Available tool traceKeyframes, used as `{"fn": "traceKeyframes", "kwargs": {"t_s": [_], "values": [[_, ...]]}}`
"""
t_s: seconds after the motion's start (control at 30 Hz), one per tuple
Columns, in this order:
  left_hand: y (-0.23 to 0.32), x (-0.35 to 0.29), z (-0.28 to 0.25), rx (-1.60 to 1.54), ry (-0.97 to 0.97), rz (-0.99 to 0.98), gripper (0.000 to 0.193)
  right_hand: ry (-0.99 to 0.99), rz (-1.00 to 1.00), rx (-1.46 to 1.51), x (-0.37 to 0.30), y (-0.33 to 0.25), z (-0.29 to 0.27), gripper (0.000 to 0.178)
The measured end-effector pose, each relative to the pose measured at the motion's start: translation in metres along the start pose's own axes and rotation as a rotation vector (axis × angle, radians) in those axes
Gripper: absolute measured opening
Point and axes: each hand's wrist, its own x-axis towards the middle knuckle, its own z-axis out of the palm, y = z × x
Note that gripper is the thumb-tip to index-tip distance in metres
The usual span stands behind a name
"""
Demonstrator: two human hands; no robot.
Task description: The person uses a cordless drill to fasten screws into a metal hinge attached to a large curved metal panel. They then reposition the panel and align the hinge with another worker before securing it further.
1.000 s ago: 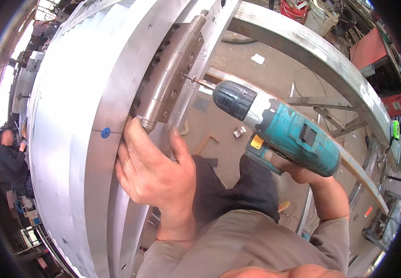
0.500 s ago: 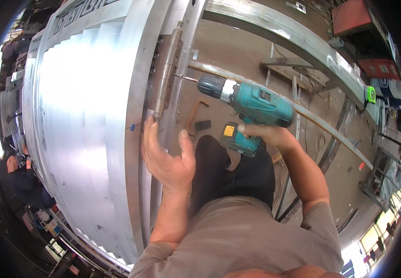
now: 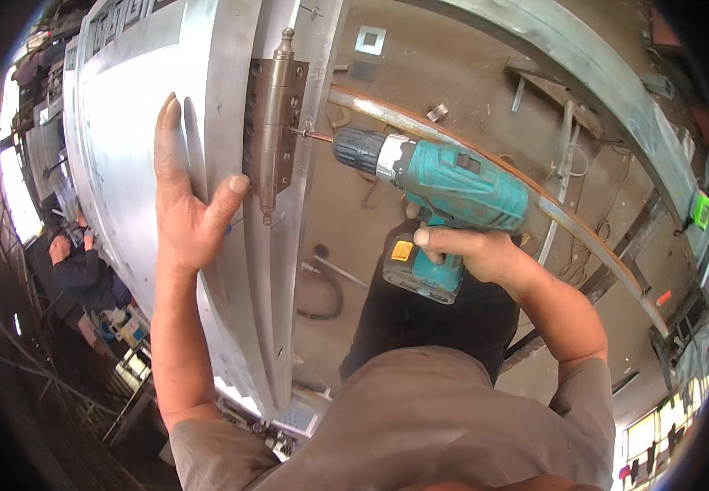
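Note:
My right hand is wrapped round the grip of a teal and black cordless drill. The thin bit points left, its tip at the screw holes in the right leaf of a bronze-coloured barrel hinge. Whether a screw sits at the tip is too small to tell. The hinge lies along the edge of a silvery metal door panel and a metal frame profile beside it. My left hand lies on the panel's edge, left of the hinge, fingers stretched out and thumb apart.
A long curved-looking metal beam crosses the upper right, with a green tape measure on it. A rusty-edged bar runs behind the drill. A co-worker in dark clothing is at the far left.
My left hand has moved left, from the hinge's lower end onto the panel. The view has shifted; the drill stays in my right hand, its bit still at the hinge.

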Motion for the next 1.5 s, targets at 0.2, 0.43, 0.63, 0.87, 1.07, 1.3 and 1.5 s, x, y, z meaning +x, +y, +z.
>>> {"fn": "traceKeyframes", "kwargs": {"t_s": [0.2, 0.43, 0.63, 0.87, 1.07, 1.3, 1.5], "values": [[0.002, 0.003, 0.002, 0.065, -0.039, -0.144, 0.109, -0.033, 0.134, -0.083, -0.004, -0.005, -0.005, 0.04], [0.004, 0.002, 0.001, 0.075, -0.084, -0.212, 0.106, -0.08, -0.026, -0.27, -0.002, -0.007, -0.008, 0.034], [0.0, -0.001, -0.001, 0.119, -0.107, -0.196, 0.106, -0.09, -0.127, -0.363, -0.001, -0.014, -0.013, 0.028], [0.0, -0.002, 0.0, 0.11, -0.116, -0.189, 0.105, -0.075, -0.087, -0.35, 0.002, -0.014, -0.018, 0.023], [0.002, -0.002, 0.001, 0.112, -0.119, -0.201, 0.106, -0.086, -0.19, -0.443, 0.003, -0.016, -0.021, 0.02], [0.001, -0.001, 0.001, 0.107, -0.118, -0.173, 0.105, -0.107, -0.297, -0.564, 0.004, -0.011, -0.024, 0.021], [0.003, 0.0, 0.005, 0.029, -0.108, -0.209, 0.106, -0.087, -0.366, -0.577, 0.005, -0.006, -0.026, 0.025]]}}
